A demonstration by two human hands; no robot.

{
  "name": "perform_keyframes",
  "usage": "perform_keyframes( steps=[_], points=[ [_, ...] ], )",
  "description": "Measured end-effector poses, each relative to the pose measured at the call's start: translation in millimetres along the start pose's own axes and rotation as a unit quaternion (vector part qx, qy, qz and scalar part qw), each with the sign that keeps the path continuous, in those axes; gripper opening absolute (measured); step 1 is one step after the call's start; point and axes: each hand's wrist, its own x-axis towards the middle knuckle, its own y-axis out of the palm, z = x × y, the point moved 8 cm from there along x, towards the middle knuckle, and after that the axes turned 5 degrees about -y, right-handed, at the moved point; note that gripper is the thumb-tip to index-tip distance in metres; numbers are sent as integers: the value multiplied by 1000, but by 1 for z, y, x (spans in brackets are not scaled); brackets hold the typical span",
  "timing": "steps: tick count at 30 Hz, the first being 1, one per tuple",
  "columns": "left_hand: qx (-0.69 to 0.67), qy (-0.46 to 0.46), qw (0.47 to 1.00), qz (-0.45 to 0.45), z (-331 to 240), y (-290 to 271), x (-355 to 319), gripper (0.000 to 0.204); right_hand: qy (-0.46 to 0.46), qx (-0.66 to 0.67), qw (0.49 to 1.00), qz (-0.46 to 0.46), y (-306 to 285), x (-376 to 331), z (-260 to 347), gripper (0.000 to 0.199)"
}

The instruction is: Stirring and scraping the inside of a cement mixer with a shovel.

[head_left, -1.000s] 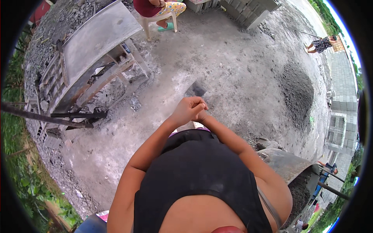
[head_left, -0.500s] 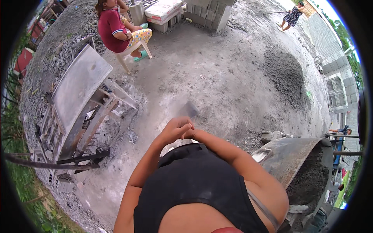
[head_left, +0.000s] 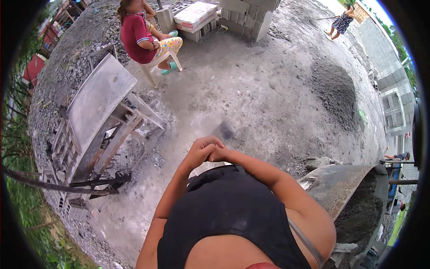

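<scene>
In front of my waist my two hands are brought together, fingers closed over one another. My left hand (head_left: 200, 152) lies against my right hand (head_left: 218, 154), with its fingers folded across. Whatever they may grip is hidden beneath them. Just beyond the hands, a flat, grey, squarish blade (head_left: 224, 131), like that of a shovel, shows against the dusty ground. Any handle on it is out of sight under my hands.
At left stands a metal-topped block-moulding stand (head_left: 102, 89) with a dark bar. Beyond it a person (head_left: 138, 38) sits on a plastic chair (head_left: 150, 77). A trough of grey mix (head_left: 358, 206) is at my right. Farther off are a sand pile (head_left: 333, 89) and stacked blocks (head_left: 244, 20).
The whole view has shifted slightly, so the surroundings sit a little farther right and lower. The blade was blurred and now looks sharp. My hands stay together.
</scene>
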Motion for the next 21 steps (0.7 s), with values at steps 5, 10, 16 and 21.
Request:
perform_keyframes(
  steps=[5,10,16,21],
  points=[
    [-4,18,999,-27,-6,-7,-5,22,37,28,998,29,-8,5,32,31],
    [-38,15,999,-6,-6,-1,-5,23,52,-23,998,3,-18,3,42,35],
    [-49,20,998,15,-1,5,0,22,40,-7,999,2,-15,-4,30,39],
    [-54,14,998,26,1,11,2,21,40,57,998,8,-12,-10,21,41]
  ],
)
